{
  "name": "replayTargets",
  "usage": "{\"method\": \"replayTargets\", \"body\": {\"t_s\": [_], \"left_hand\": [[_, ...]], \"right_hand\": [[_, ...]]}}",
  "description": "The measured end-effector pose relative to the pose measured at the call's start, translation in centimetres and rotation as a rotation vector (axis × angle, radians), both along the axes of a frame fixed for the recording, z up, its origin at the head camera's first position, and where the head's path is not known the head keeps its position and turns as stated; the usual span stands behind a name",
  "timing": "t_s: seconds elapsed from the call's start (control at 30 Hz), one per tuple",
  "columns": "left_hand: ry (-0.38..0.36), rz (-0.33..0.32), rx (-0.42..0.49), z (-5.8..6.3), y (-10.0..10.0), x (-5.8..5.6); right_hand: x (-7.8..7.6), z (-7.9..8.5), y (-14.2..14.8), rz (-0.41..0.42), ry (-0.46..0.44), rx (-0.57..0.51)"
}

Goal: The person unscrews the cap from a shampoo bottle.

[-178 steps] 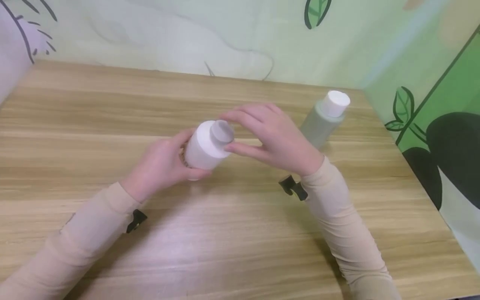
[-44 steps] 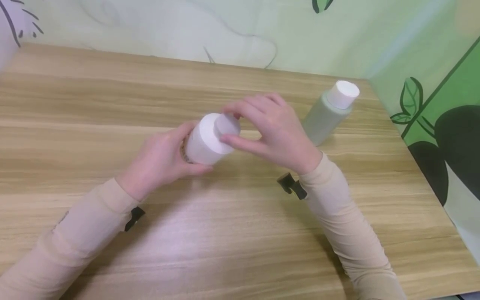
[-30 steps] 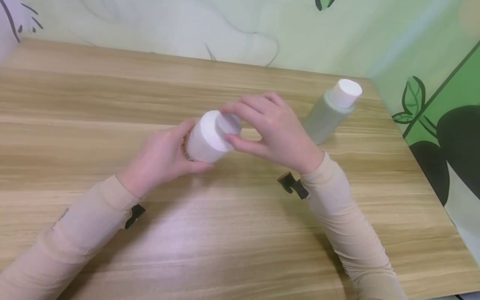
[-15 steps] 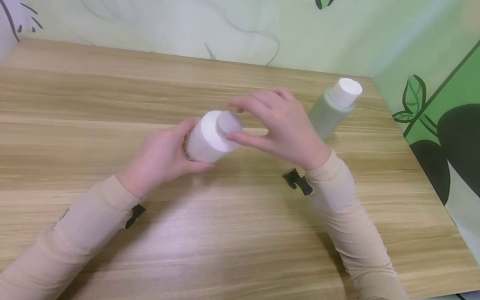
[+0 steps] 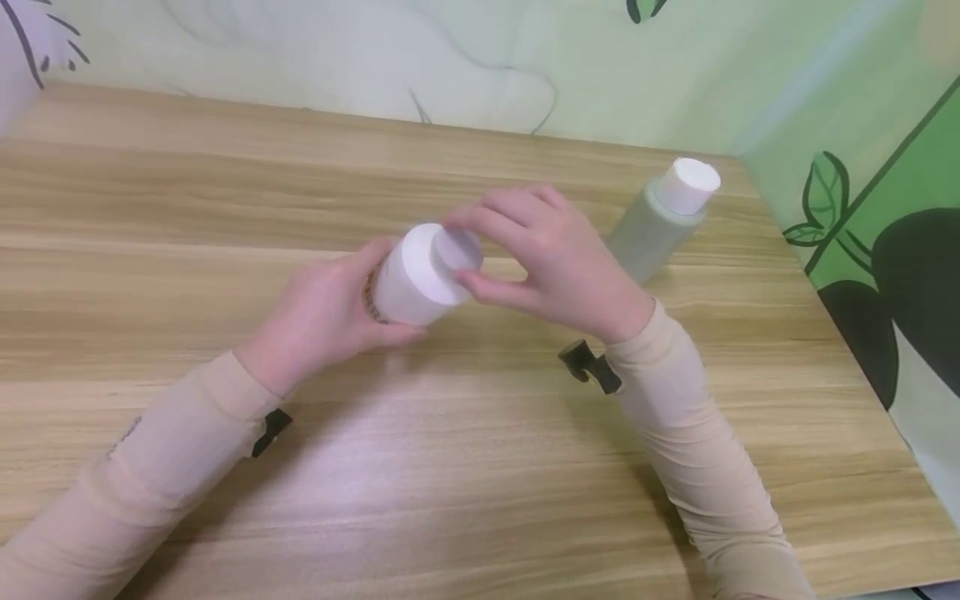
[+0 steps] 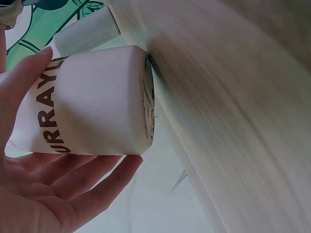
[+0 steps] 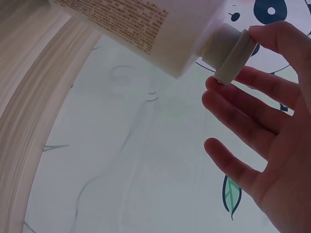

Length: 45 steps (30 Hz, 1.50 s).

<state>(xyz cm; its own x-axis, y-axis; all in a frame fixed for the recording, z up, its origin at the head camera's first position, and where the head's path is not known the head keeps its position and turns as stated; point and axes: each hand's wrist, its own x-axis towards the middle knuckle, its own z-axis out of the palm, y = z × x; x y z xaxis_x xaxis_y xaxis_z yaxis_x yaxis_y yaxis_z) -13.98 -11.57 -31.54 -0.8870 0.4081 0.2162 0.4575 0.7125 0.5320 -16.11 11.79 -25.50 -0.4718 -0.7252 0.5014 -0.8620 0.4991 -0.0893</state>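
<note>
My left hand (image 5: pixel 311 321) grips a white bottle (image 5: pixel 412 287) by its body, tilted with its top toward the right. Large brown lettering runs round the bottle (image 6: pixel 97 102) in the left wrist view, where the thumb lies over one side and the fingers under the other. At the cap (image 5: pixel 459 248), my right hand (image 5: pixel 558 258) pinches with thumb and fingertips. The right wrist view shows the cap (image 7: pixel 236 56) as a wide rim over a narrower part, with the thumb on one edge, a fingertip on the opposite edge and the little finger held apart.
A pale green bottle (image 5: pixel 652 233) with a white lid (image 5: pixel 692 185) stands upright behind the right hand. The wood-grain table (image 5: pixel 420 492) meets a painted wall (image 5: pixel 300 50) at the back. Black clips hang under both sleeves.
Half a second ago the right fingers were lifted off the cap's far edge; now they are back against it. The white bottle stays in the left hand, at nearly the same tilt.
</note>
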Motion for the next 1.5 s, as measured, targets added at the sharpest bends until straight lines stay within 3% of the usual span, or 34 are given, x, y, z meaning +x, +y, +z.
{"method": "replayTargets", "body": {"t_s": [0.37,0.5,0.77,1.27,1.5], "left_hand": [[-0.030,0.005,0.006,-0.24,-0.14,0.11],[-0.048,0.006,-0.002,-0.47,-0.09,0.12],[-0.013,0.002,0.015,-0.63,-0.02,0.19],[-0.009,-0.006,0.019,-0.22,-0.02,0.01],[-0.018,-0.004,0.009,-0.02,-0.02,-0.01]], "right_hand": [[-0.13,-0.12,0.10,-0.009,-0.054,0.009],[-0.15,-0.42,0.11,-0.021,-0.035,0.000],[-0.24,-0.79,-0.10,-0.013,0.025,-0.006],[-0.08,-0.27,0.08,0.048,-0.017,0.008],[-0.27,-0.20,0.24,0.012,-0.001,-0.017]]}}
